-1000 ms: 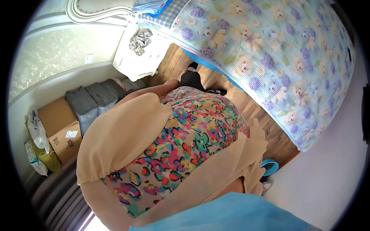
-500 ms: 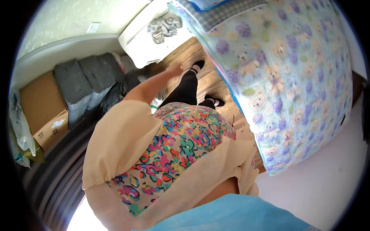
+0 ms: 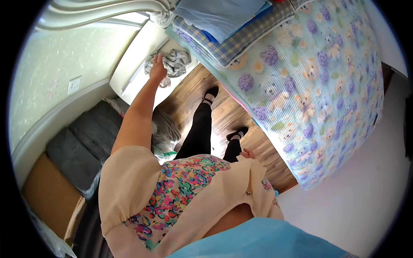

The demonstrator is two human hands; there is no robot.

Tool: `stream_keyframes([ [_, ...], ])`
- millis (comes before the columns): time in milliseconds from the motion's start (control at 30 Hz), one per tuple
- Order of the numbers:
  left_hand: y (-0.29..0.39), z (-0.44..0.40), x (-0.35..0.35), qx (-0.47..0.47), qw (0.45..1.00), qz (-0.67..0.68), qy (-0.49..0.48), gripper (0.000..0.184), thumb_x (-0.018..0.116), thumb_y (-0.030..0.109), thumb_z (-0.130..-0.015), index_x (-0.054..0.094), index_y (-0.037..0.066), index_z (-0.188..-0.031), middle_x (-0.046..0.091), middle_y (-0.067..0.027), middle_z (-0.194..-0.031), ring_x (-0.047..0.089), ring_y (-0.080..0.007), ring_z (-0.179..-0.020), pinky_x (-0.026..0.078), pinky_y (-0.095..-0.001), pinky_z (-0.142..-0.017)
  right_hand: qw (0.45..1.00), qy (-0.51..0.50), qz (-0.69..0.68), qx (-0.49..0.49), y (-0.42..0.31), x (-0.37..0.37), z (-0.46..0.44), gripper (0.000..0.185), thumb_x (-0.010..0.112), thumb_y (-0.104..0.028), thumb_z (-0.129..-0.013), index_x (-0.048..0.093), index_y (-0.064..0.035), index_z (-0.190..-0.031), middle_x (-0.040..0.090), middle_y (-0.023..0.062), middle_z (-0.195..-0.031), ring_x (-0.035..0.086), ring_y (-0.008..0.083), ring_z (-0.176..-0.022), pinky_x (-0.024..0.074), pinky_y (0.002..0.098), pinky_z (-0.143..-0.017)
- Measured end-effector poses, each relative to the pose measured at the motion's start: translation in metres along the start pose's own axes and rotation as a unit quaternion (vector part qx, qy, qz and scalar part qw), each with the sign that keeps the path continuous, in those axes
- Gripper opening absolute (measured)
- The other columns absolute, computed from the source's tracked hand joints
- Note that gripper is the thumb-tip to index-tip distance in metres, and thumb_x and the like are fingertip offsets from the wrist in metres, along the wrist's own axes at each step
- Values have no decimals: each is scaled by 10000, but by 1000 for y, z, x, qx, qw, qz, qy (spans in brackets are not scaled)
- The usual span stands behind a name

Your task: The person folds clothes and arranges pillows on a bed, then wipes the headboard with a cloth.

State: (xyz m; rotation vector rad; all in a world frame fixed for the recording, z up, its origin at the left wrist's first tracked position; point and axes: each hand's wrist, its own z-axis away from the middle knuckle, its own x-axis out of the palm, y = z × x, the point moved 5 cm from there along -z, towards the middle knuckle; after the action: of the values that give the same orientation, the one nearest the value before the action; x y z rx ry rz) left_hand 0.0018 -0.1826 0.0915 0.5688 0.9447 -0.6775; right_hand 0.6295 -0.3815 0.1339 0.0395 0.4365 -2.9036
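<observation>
A crumpled grey cloth with a satin sheen [image 3: 175, 62] lies on top of the white nightstand [image 3: 129, 71]. My left hand [image 3: 158, 70] is stretched out to the cloth's left edge, fingers extended and open; whether they touch the fabric I cannot tell. Close to my waist, on the other side, only the fingers of my right hand [image 3: 247, 153] show past my beige jacket [image 3: 129, 185]. They look loosely apart, with nothing visible in them.
Right of me stands a bed with a bear-and-flower quilt [image 3: 301, 94], a checked pillow [image 3: 245, 43] and folded blue cloth [image 3: 223, 17]. Grey wrapped bundles [image 3: 75, 159], a cardboard box [image 3: 51, 193] and a plastic bag [image 3: 165, 133] sit to my left. Wood floor [image 3: 215, 120] lies underfoot.
My left hand has moved up and left from above my foot to the grey cloth. My right fingers have come into view. The camera view has shifted, showing more of the bed's head end.
</observation>
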Motion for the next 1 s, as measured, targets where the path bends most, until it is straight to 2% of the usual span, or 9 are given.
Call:
stream_keyframes([
  [67,-6,-18,8,-34,997,66,30,728,510,73,-801,240,93,-1477,293,-245,-1463,488,-415,-1206,433,-439,-992,997,7,-65,-43,34,-3,-12,465,651,-152,-877,486,-1,-1284,608,49,-909,594,103,-774,503,233,-651],
  [100,-3,-17,0,-42,997,55,31,624,505,135,-826,349,56,-1424,354,-316,-1382,465,-455,-1207,420,-444,-1003,997,-10,-52,-54,64,-8,-36,453,643,-151,-879,491,7,-1275,611,52,-903,594,108,-774,504,239,-653],
  [200,-15,-29,9,-53,995,-66,-60,401,514,269,-851,613,38,-1164,553,-234,-1246,584,-401,-1086,472,-466,-921,999,11,-23,-42,34,3,-11,417,623,-148,-886,510,18,-1252,620,60,-894,596,116,-774,502,249,-653],
  [267,0,-2,-11,-66,985,-100,-121,435,512,410,-839,720,48,-963,684,-174,-1053,643,-354,-1004,496,-461,-865,998,53,-19,-40,8,12,6,394,610,-145,-891,522,21,-1237,627,64,-890,598,118,-774,500,252,-651],
  [367,-5,42,-21,-20,979,-162,-119,535,569,566,-795,733,82,-955,703,-162,-941,673,-344,-892,514,-434,-793,993,38,48,-105,-21,17,29,362,597,-169,-894,559,30,-1194,648,77,-905,616,141,-770,505,267,-682],
  [400,-33,39,3,-33,974,-38,-220,557,580,586,-780,734,75,-943,707,-151,-851,680,-319,-745,521,-420,-698,992,55,22,-112,-27,14,30,362,597,-169,-894,559,30,-1194,648,77,-905,616,141,-770,505,267,-682],
  [500,13,135,-33,-170,902,280,-282,318,717,443,-720,654,136,-775,541,-1,-623,455,-129,-454,345,-270,-404,982,64,25,-175,-28,8,41,374,601,-183,-881,570,38,-1182,655,92,-906,627,168,-770,509,280,-697],
  [700,177,307,-44,-55,752,490,-438,293,658,364,-842,608,142,-1027,659,1,-821,534,-109,-510,353,-207,-394,974,68,-111,-184,25,-33,41,346,633,-177,-869,560,20,-1143,631,66,-845,599,130,-715,486,274,-595],
  [1000,402,591,35,95,742,298,-593,260,571,348,-928,585,98,-1000,615,1,-870,532,-111,-658,368,-239,-462,916,236,-230,-229,178,-172,127,388,653,-250,-825,630,-11,-1130,688,112,-963,660,190,-816,520,318,-735],
])
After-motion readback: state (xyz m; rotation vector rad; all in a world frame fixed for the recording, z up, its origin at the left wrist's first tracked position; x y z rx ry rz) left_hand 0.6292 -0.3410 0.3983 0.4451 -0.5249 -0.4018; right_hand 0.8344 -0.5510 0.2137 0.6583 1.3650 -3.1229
